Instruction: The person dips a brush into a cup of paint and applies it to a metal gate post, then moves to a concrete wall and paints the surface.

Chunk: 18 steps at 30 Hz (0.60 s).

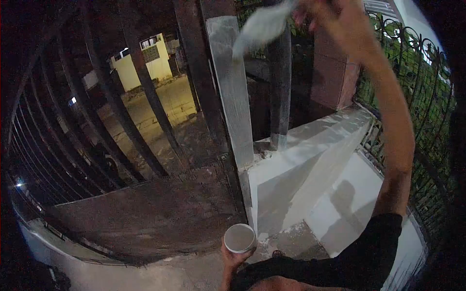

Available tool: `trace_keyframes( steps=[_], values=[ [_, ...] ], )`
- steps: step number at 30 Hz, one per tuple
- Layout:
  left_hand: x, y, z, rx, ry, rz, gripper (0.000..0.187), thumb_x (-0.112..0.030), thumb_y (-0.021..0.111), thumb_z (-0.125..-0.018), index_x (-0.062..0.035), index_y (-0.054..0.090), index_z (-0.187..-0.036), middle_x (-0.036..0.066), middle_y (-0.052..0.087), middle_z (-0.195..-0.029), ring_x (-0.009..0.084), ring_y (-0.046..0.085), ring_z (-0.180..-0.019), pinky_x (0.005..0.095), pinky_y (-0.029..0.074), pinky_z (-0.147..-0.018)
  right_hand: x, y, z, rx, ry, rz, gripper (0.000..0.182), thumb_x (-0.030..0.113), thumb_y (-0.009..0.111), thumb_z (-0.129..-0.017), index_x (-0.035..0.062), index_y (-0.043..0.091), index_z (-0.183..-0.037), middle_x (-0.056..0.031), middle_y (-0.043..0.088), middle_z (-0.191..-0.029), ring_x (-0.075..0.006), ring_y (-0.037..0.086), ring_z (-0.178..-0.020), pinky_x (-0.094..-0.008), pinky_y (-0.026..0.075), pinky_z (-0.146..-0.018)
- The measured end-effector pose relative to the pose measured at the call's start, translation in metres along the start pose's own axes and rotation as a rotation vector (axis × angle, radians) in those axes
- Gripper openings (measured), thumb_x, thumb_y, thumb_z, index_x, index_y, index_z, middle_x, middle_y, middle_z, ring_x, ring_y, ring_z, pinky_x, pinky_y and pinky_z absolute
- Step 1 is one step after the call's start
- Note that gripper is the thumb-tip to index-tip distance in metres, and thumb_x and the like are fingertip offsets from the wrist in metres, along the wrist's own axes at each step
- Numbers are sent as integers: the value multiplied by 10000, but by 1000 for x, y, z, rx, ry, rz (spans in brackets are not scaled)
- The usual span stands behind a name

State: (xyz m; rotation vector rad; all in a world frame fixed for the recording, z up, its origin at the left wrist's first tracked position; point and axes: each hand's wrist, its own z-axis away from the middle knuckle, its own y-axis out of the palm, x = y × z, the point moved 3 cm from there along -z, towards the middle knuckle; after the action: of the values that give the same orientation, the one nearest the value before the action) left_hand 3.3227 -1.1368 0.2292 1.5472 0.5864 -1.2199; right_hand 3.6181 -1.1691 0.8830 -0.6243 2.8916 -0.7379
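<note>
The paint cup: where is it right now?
In the head view the paint cup sits low at centre, held up by the left hand, just below the base of the grey-painted post and beside the white ledge.

The left hand (232, 257) holds a cup (239, 238) low before the gate (145, 213), while the right hand (320, 12) holds a cloth (262, 26) high against the post (233, 97), with the railing (417, 82) at right.

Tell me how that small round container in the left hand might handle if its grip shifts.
The container looks small and light, gripped from below by the left hand. Its round wall could probably roll if laid sideways. If it holds paint, tilting would likely spill it; its contents aren't clear.
</note>
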Motion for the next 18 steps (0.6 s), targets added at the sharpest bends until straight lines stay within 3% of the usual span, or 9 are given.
trace_keyframes(
  steps=[1, 4, 6, 8, 10, 11, 13, 15, 18],
  values=[
    [-12, 7, 6, 24, 74, -37, 1003, -268, 1026, -578, -18, 460, -1368, 153, 667, -1264, 262, 675, -1149, 433, 552, -993, 18, -18, -10, -94, -21, -35, 297, 285, 616, -1065, 10, 659, -1168, -118, 733, -937, -176, 735, -792, -346, 600, -655],
    [-14, 2, 7, 70, 138, -138, 1000, -264, 1025, -576, -18, 464, -1367, 152, 665, -1262, 263, 672, -1151, 431, 554, -985, 3, -54, 4, -102, -41, -75, 327, 328, 651, -1040, 46, 652, -1207, -123, 732, -998, -197, 737, -850, -341, 609, -710],
    [-17, 2, 14, 79, 122, -189, 997, -263, 1023, -575, -19, 468, -1366, 150, 665, -1260, 264, 670, -1153, 430, 555, -980, -26, -65, 51, -398, 37, 457, 301, 306, 674, -1009, 36, 673, -1143, -97, 728, -1096, -201, 690, -958, -367, 571, -817],
    [-37, 13, 14, 6, 80, -444, 1000, -270, 1021, -571, -21, 470, -1368, 152, 665, -1259, 268, 670, -1151, 432, 548, -985, 20, -1, 96, -129, 424, 231, 320, 313, 688, -995, 31, 671, -1145, -122, 727, -1092, -225, 697, -952, -360, 568, -805],
    [-33, 12, 10, 17, 146, -522, 1008, -271, 1024, -559, -26, 475, -1368, 149, 669, -1261, 268, 672, -1143, 437, 539, -998, 9, 37, 150, 7, 308, -659, 287, 280, 719, -969, 25, 693, -1098, -150, 728, -1081, -259, 699, -932, -366, 564, -790],
    [-42, 17, 10, 16, 160, -544, 1000, -256, 1024, -564, -27, 477, -1369, 145, 669, -1266, 265, 670, -1150, 436, 534, -1008, 5, 38, 187, 99, 230, -294, 246, 250, 754, -936, 23, 714, -1021, -150, 740, -1012, -285, 708, -882, -384, 568, -757],
    [-44, 18, 9, 0, 174, -560, 992, -242, 1024, -568, -28, 480, -1371, 141, 670, -1271, 263, 668, -1156, 435, 529, -1018, 20, 72, 211, 114, 97, -428, 235, 235, 805, -886, 27, 725, -962, -140, 750, -942, -280, 714, -825, -387, 573, -735],
    [-35, 17, 11, 67, 156, -364, 954, -209, 1017, -586, -27, 498, -1366, 132, 675, -1268, 258, 667, -1165, 434, 525, -1027, 14, 93, 247, 135, 172, -405, 236, 130, 836, -831, 75, 728, -1034, -110, 765, -1027, -287, 739, -887, -379, 582, -771],
    [-50, 29, 11, 80, 153, -381, 930, -195, 1012, -602, -24, 511, -1367, 133, 676, -1272, 255, 667, -1169, 436, 526, -1030, 10, 121, 264, 192, 154, -272, 319, 125, 850, -802, 96, 719, -1091, -91, 767, -1024, -305, 735, -870, -386, 582, -754]
  ],
)
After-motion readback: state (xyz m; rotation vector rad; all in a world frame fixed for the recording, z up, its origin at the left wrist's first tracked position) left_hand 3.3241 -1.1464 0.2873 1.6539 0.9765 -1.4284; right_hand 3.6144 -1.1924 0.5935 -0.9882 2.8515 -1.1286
